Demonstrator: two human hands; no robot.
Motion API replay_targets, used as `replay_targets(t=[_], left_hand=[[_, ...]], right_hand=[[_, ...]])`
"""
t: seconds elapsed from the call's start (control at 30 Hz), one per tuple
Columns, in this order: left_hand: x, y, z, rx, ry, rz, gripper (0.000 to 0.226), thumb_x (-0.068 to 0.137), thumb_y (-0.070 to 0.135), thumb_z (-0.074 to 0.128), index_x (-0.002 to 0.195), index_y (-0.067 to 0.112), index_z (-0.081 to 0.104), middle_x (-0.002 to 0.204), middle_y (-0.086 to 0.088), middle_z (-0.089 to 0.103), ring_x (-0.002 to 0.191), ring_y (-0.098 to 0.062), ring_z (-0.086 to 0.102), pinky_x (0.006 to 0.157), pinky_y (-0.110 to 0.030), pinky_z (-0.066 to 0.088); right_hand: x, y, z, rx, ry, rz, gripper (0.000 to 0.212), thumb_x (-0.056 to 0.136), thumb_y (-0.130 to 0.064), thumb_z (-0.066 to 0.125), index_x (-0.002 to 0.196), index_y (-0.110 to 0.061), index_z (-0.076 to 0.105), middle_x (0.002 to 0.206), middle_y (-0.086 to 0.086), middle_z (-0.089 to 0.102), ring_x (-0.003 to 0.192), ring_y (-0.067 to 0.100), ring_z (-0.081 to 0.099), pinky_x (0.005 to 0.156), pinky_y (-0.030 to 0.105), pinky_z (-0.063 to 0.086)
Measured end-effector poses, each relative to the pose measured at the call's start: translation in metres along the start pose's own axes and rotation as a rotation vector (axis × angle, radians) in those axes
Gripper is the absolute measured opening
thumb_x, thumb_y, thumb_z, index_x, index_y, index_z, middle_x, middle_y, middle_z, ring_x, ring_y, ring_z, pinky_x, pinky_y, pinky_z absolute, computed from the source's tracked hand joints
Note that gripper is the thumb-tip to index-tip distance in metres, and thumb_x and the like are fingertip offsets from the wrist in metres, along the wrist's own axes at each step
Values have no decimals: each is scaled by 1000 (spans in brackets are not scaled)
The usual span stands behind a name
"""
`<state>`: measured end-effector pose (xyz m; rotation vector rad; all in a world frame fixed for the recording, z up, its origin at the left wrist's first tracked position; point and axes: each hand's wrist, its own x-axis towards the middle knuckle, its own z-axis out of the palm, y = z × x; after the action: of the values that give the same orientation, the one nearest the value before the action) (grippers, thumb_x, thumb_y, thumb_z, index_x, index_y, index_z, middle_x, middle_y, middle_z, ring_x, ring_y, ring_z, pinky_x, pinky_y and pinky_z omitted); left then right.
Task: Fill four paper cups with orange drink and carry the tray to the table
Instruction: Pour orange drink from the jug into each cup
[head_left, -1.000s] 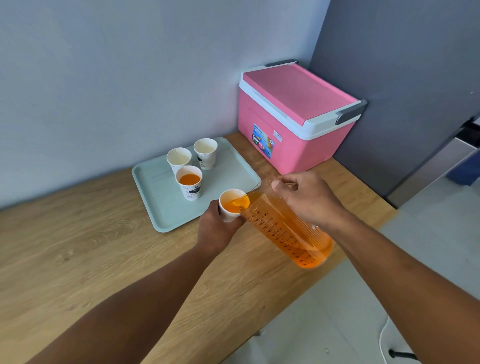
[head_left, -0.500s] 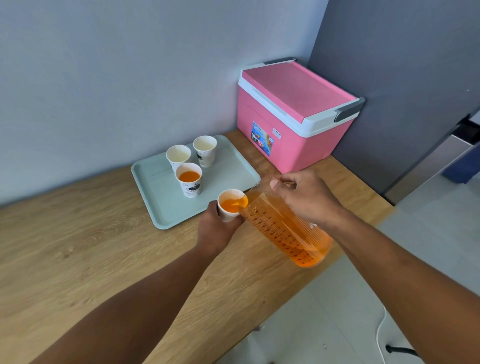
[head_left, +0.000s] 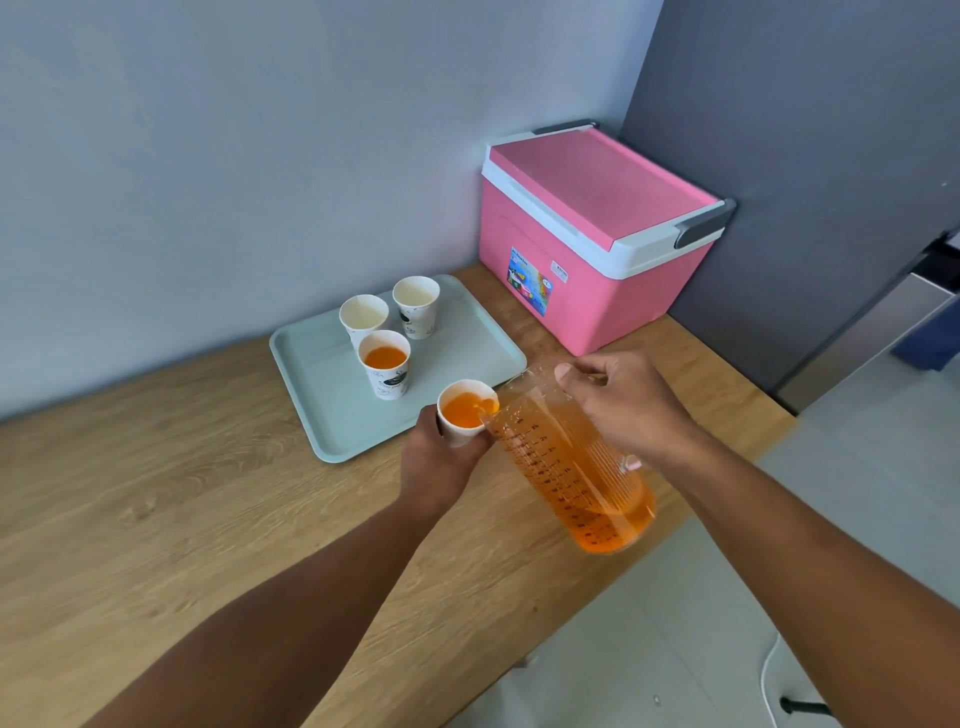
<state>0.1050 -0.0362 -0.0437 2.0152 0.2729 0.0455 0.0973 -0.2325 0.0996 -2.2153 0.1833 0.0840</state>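
While the left hand (head_left: 441, 457) curls round the lower body of a paper cup (head_left: 464, 412) at frame centre, fingers wrapped about its wall and the rim standing clear above them, the right hand (head_left: 621, 402) just to the right grips the handle side of a clear measuring jug (head_left: 566, 462), fingers closed round it. Jug tilted steeply, spout down-left and touching the held cup's right rim; base points toward lower right of frame. Orange drink (head_left: 605, 530) pools in the jug's lower end and along its underside. Printed graduation marks run along the jug wall; figures too small to read. Held cup shows orange liquid well up inside; it sits over the near right corner of a pale green tray (head_left: 311, 384), whether resting on it or lifted cannot be told. On the tray, up-left of the left hand: one filled cup (head_left: 385, 364) with orange liquid, nearest the hand; behind it two empty cups, the left one (head_left: 363, 317) and the right one (head_left: 416, 305), close together, all upright. Tray lies on a wooden counter (head_left: 156, 519) against a pale wall. Pink cooler box (head_left: 597, 234), lid closed, stands on the counter at upper right, just beyond the tray's far right corner and above the right hand.
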Motion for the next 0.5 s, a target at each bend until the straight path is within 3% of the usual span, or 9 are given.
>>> replay_targets(t=[0.07,0.13,0.23,0.3,0.37,0.43,0.5], left_hand=[[1,1,-2,-8,6,2,71,73,56,83,128,18,57,118,3,69,100,-14,64,73,-25,50],[2,3,-3,-17,16,10,69,73,56,83,125,18,58,116,4,69,98,-12,64,68,-20,46],[7,5,-5,-13,32,19,69,73,56,83,126,19,58,117,4,69,99,-12,64,71,-22,46],[11,6,-5,-10,40,21,70,73,55,84,127,19,58,120,3,70,101,-12,65,77,-26,49],[14,8,-5,-15,37,25,71,73,55,83,128,19,58,122,3,70,103,-13,65,79,-28,51],[17,10,-6,-21,37,31,71,74,54,83,130,18,57,123,2,69,104,-13,65,80,-28,51],[21,12,-5,-18,41,37,72,74,54,83,130,18,57,124,1,69,105,-14,65,81,-29,52]], right_hand=[[0,2,1,39,14,27,26,100,-46,64,116,-29,76,102,-3,76,99,16,72,73,28,56],[0,4,3,69,25,63,28,100,-45,64,120,-28,75,106,6,78,105,25,72,82,33,59],[2,7,6,137,44,82,19,100,-44,64,109,-33,76,107,11,79,106,34,72,90,45,60],[4,11,7,189,67,98,22,100,-43,65,111,-29,78,88,5,78,85,27,75,75,41,64],[8,16,9,221,94,118,28,100,-42,66,118,-24,77,61,-10,62,59,10,60,56,27,51],[13,21,11,243,107,139,27,100,-42,66,116,-23,77,52,-16,52,53,5,50,53,23,43],[15,23,12,285,92,138,26,100,-42,67,113,-23,77,55,-18,55,56,4,50,54,23,42]])
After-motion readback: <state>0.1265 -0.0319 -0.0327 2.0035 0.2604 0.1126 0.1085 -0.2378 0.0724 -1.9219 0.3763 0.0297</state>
